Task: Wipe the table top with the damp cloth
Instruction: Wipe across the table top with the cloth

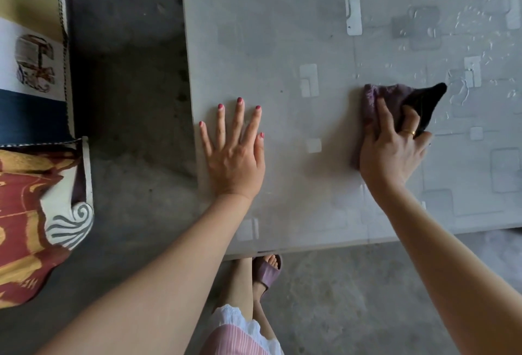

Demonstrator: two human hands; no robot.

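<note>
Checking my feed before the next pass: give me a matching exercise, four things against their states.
Things:
1. left hand
2. right hand
3. cloth
4. table top

States:
A. beaded with water at the far right
B. purple, bunched under fingers
C. flat, fingers spread
D. curled round fabric

Pairs: 1-C, 2-D, 3-B, 4-A

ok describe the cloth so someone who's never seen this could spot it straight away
Start at the grey patterned table top and look toward its right side, where the right hand grips a bunched cloth. It is the only purple and dark fabric there; the left hand lies flat and bare.
</note>
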